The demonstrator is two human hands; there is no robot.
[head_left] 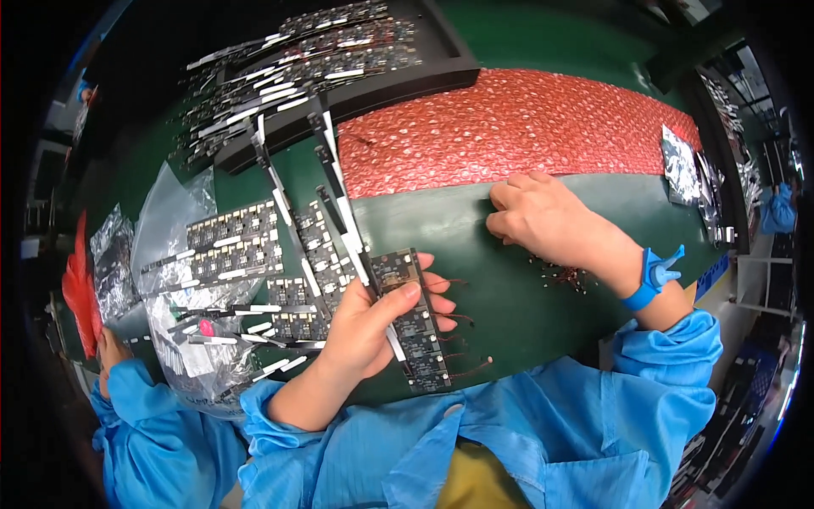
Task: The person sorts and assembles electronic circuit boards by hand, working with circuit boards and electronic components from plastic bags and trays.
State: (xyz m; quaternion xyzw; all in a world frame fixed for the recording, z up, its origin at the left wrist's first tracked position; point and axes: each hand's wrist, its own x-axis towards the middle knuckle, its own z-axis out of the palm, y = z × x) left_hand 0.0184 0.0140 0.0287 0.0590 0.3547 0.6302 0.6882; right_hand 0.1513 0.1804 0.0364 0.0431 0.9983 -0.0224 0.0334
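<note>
My left hand (352, 331) grips a black circuit board panel (426, 346), its thumb on top and fingers spread behind the far edge. Thin red wires with small tips stick out from the panel's right side. Black-and-white flat cables (349, 229) run up from its left edge. To the right, my right hand (547, 219) is closed in a pinch over the green table, near the edge of the red bubble wrap (517, 127). What its fingertips hold, if anything, is hidden. Below that hand lies a small pile of red-and-black wired parts (566, 276).
A black tray (407, 95) with several rows of cabled boards stands at the back. More board panels (233, 242) and a clear plastic bag (182, 348) lie left. Another person's hand (108, 349) is beside a red object (78, 297). Silver packets (681, 165) sit far right.
</note>
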